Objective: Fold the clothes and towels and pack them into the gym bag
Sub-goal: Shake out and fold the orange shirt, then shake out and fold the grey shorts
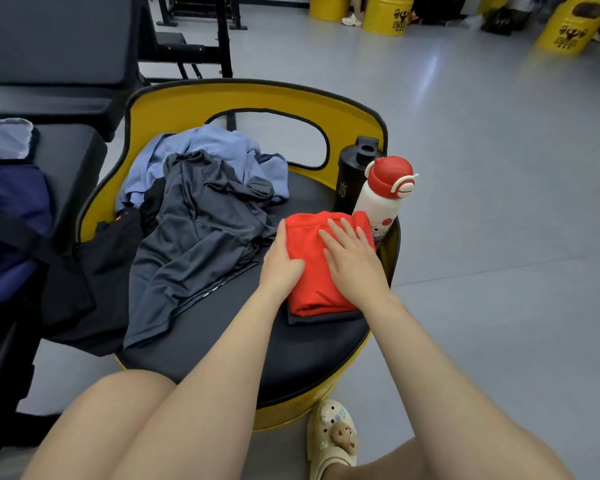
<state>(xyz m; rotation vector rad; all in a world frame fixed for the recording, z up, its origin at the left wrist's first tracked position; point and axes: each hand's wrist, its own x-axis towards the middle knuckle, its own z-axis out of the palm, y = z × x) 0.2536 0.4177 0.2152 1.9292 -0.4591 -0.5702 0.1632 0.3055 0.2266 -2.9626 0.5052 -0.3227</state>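
Now both hands lie flat with straight fingers on one folded red garment point(312, 271) — left hand point(280, 261) at its edge, right hand point(352, 258) on top. It sits upon one folded black piece point(321, 317) on the seat point(257, 355), beside two bottles — three loose garments lie left.
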